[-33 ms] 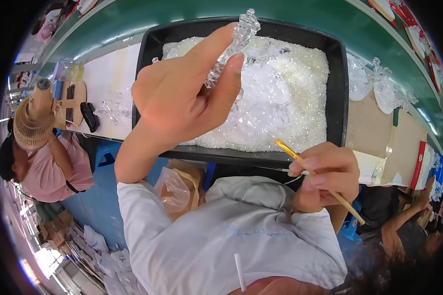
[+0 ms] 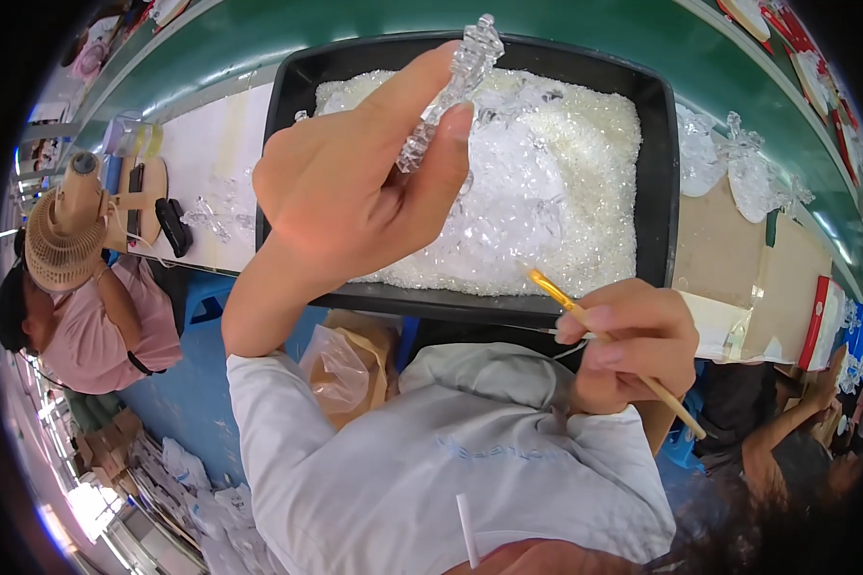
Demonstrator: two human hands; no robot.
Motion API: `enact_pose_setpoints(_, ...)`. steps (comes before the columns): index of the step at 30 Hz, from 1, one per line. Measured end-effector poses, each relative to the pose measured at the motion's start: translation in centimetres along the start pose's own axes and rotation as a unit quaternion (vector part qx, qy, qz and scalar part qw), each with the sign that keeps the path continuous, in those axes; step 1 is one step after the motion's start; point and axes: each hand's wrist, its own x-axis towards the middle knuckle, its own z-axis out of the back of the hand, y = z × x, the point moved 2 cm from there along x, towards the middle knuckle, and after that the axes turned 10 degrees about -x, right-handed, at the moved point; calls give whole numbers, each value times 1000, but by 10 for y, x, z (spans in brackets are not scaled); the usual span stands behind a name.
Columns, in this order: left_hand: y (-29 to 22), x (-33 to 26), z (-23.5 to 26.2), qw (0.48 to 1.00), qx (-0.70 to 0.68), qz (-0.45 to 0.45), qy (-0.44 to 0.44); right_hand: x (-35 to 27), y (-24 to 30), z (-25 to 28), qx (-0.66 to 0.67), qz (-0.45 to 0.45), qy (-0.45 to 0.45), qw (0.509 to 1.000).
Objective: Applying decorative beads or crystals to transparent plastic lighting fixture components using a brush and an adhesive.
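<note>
Pinched between the thumb and forefinger of my left hand (image 2: 340,187) is a clear, faceted figurine (image 2: 476,53), raised over the black tray (image 2: 669,192). Part of the figurine is hidden by my fingers. White and clear glittery granules (image 2: 594,172) fill the tray, and more clear pieces lie half-sunk among them. My right hand (image 2: 642,335) is closed round a paintbrush (image 2: 657,388) with a wooden handle and a gold ferrule. The brush tip points up and left over the tray's near rim, apart from the figurine.
Clear ornaments (image 2: 753,177) lie on cardboard right of the tray, others (image 2: 216,216) on white board at left. A beige fan (image 2: 65,240) stands at far left, near a person in pink (image 2: 115,335). Below the tray is a plastic-lined box (image 2: 340,369). Another person's arm (image 2: 777,441) shows at right.
My right hand and the paintbrush have shifted slightly left and up. My left hand with the figurine has barely moved.
</note>
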Motion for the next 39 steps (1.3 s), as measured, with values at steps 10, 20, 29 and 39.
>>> enact_pose_setpoints(10,-1,-1,-1,1000,3,5,-3,7,0,-5,-59,60,76,994)
enact_pose_setpoints(20,-5,0,-3,999,17,30,-7,18,-1,-25,-81,164,41,982)
enact_pose_setpoints(29,-7,-1,-4,999,18,43,3,19,-5,-30,-78,190,59,977)
enact_pose_setpoints(39,-2,-7,-3,1000,13,21,-8,21,-8,-36,-100,208,56,971)
